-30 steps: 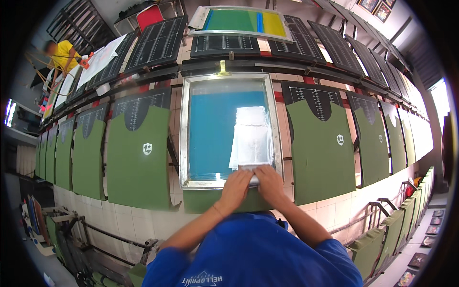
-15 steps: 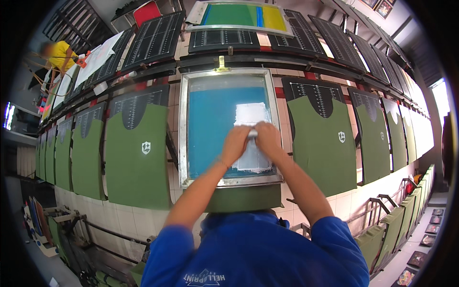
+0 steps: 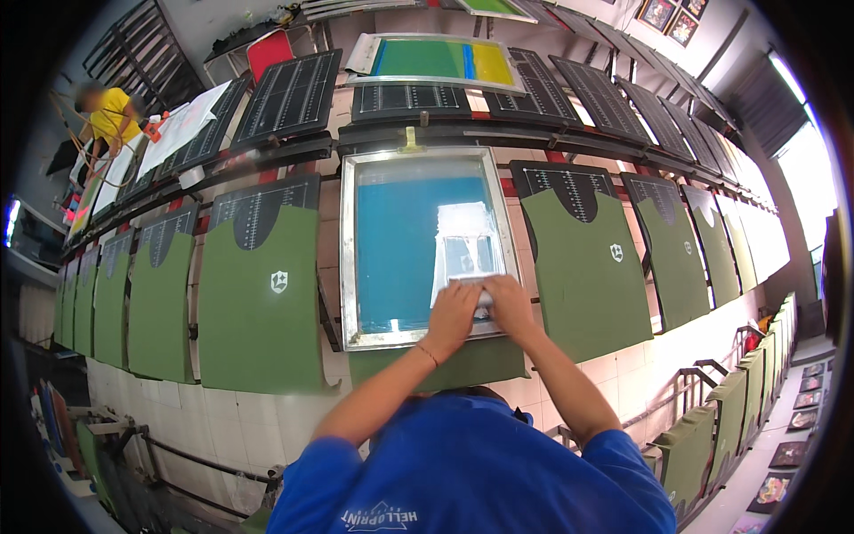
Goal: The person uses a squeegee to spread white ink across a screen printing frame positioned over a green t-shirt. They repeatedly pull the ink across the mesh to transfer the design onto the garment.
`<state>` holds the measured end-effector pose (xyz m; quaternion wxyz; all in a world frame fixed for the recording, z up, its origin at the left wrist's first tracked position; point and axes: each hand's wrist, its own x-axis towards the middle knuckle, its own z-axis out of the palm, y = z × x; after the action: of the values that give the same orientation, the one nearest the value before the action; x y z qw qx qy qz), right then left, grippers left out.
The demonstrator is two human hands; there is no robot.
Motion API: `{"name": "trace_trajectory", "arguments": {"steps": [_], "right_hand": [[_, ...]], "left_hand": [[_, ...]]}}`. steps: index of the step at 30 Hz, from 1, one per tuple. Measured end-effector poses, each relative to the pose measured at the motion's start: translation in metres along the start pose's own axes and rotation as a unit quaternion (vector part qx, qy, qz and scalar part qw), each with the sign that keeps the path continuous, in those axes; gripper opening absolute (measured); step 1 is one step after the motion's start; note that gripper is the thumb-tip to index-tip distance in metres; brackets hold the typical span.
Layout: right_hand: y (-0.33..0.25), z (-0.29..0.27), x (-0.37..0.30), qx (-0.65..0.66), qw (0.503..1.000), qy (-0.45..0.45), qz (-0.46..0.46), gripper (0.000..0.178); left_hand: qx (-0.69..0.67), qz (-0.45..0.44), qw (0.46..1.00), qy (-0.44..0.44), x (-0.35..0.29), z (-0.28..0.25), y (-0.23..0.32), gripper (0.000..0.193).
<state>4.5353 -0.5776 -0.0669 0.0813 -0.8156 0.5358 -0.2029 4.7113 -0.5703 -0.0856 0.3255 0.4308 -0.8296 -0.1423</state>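
Both my hands are closed side by side on a pale squeegee (image 3: 485,300), low on the right part of a screen-printing frame. My left hand (image 3: 452,317) grips its left end and my right hand (image 3: 509,305) its right end. My fingers cover much of the tool. The metal-edged screen (image 3: 350,258) has blue-coated mesh (image 3: 396,254). White ink (image 3: 463,220) lies on the mesh beyond my hands, with a thinner streaked patch nearer them. Under the screen, the hem of a green shirt piece (image 3: 436,368) sticks out toward me.
Green shirt pieces with a white emblem lie on black boards to the left (image 3: 258,303) and right (image 3: 587,276). Behind stands another screen (image 3: 427,59) with green and yellow areas. At the far left is a person in a yellow top (image 3: 111,116). A rack of green pieces (image 3: 725,423) runs along the right.
My hands have drawn the squeegee toward me, from the middle of the screen to near its close edge. Streaked white mesh shows behind it. The whole view has shifted slightly.
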Motion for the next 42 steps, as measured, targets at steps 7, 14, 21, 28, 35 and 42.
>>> {"name": "trace_trajectory", "arguments": {"steps": [7,14,21,28,35,42], "right_hand": [[-0.027,0.005,-0.065,-0.018,0.998,-0.036,0.039,0.056],[-0.019,-0.009,-0.071,0.072,0.993,0.031,0.085,0.045],[0.091,0.07,-0.079,0.53,0.696,0.254,0.413,0.042],[0.077,0.069,-0.068,0.478,0.733,0.224,0.428,0.039],[0.094,0.079,-0.074,0.45,0.782,0.181,0.392,0.034],[0.08,0.043,-0.088,0.501,0.759,0.151,0.388,0.035]], "left_hand": [[-0.014,0.03,0.999,-0.023,-0.062,0.019,0.019,0.043],[-0.039,-0.061,0.997,0.034,-0.078,-0.032,-0.011,0.04],[0.017,-0.285,0.947,0.15,-0.124,-0.104,-0.09,0.037],[-0.117,-0.458,0.877,0.093,-0.169,-0.091,-0.141,0.052],[-0.252,-0.461,0.845,0.099,-0.161,-0.075,-0.147,0.051],[-0.279,-0.439,0.85,0.083,-0.155,-0.103,-0.133,0.044]]}}
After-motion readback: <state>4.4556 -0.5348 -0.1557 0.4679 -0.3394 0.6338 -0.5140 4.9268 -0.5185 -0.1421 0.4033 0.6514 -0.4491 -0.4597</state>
